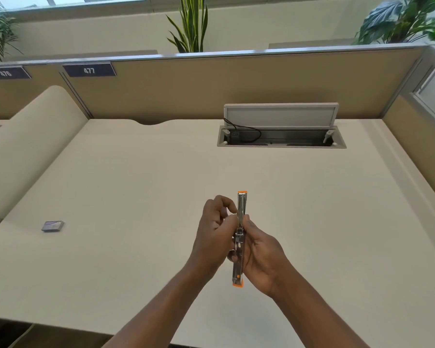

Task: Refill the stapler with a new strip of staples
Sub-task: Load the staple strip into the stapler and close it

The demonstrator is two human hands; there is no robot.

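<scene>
A silver stapler (pixel 241 209) with orange end caps is swung fully open into one long straight line, held above the desk at centre. My right hand (pixel 263 257) grips it from the right around the hinge. My left hand (pixel 215 234) presses against its left side, thumb and forefinger pinched together by the upper metal channel; whether a staple strip sits between them is too small to tell. A small grey staple box (pixel 52 226) lies on the desk far to the left, well apart from both hands.
The cream desk (pixel 136 197) is bounded by tan partition walls behind and on the right. An open cable hatch (pixel 281 136) with a raised lid and black cord sits in the desk at the back. A curved divider (pixel 30 146) stands at the left.
</scene>
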